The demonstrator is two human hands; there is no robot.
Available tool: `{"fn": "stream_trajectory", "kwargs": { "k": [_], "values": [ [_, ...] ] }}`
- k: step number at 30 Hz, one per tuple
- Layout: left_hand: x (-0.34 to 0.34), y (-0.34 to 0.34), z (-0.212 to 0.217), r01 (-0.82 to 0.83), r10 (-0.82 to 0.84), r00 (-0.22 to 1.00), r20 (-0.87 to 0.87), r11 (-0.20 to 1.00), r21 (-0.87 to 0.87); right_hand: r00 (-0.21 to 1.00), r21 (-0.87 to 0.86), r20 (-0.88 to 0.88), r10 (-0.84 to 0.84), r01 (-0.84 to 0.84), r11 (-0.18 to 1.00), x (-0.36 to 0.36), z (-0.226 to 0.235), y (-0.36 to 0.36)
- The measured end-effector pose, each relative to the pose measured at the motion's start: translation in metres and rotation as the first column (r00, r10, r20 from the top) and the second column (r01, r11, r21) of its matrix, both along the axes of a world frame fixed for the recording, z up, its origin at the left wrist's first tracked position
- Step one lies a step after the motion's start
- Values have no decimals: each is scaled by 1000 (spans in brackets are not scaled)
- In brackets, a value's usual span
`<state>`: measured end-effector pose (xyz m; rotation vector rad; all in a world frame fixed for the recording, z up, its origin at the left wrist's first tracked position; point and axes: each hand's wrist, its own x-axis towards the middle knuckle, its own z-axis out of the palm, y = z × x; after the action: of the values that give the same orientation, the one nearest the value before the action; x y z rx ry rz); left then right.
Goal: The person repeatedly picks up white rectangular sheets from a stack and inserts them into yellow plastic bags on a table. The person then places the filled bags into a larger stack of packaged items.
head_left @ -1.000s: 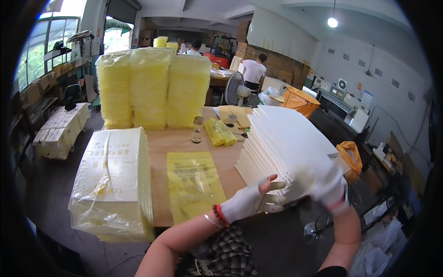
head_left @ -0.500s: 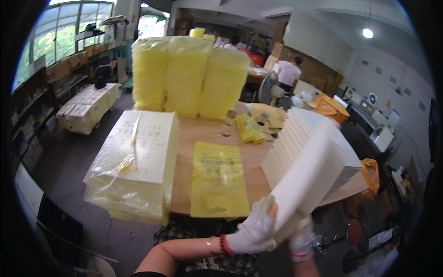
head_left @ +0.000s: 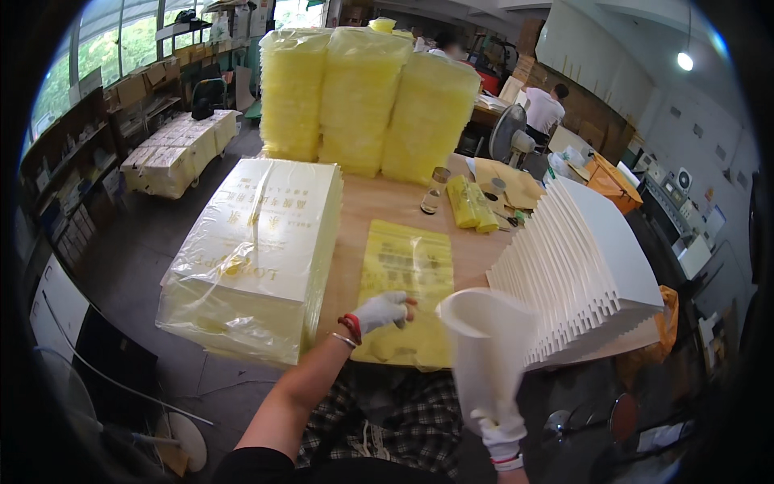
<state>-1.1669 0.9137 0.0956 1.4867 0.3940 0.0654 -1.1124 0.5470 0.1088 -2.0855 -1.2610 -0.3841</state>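
My left hand (head_left: 385, 313), in a white glove with bare fingertips, reaches over a flat yellow plastic bag (head_left: 407, 266) near the table's front edge. Its fingers are stretched out with nothing in them; whether they touch the bag I cannot tell. At the lower right, my gloved right hand (head_left: 497, 431) grips the bottom of white paper sheets (head_left: 488, 331), curled into a loose tube and standing upright. Just beyond them, on the right of the table, a tall fanned stack of white paper (head_left: 564, 258) leans in staggered layers.
A plastic-wrapped paper stack (head_left: 250, 242) stands on the table's left. Tall piles of yellow bags (head_left: 363, 97) line the back. A clear cup (head_left: 435, 189), a folded yellow bundle (head_left: 472, 203) and scissors (head_left: 509, 218) lie behind. A fan (head_left: 509, 133) and a seated person (head_left: 544, 109) are farther off.
My left hand has left the white paper sheets and moved left over the yellow bag. The sheets, still in my right hand, have moved off the stack and curled. The view has shifted.
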Motion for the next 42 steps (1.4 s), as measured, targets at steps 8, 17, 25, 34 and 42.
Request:
{"fn": "stream_trajectory", "kwargs": {
  "k": [8,17,25,34,42],
  "values": [
    [13,-141,-20,-99,-132,969,210,571,815,947,-898,-190,-257,-62,436,29,-37,99],
    [0,-108,-124,-55,-112,982,149,590,806,897,-163,-268,-352,318,934,61,-136,129],
    [-35,-6,-162,-590,402,804,438,449,671,834,-757,-257,-488,141,639,102,-113,190],
    [-109,-39,-137,-482,585,810,-47,709,515,837,-842,-383,-391,-142,520,49,-106,138],
    [-180,-103,-103,-348,516,842,-158,743,571,791,-645,-573,-214,-275,713,-8,-113,65]
  ]
}}
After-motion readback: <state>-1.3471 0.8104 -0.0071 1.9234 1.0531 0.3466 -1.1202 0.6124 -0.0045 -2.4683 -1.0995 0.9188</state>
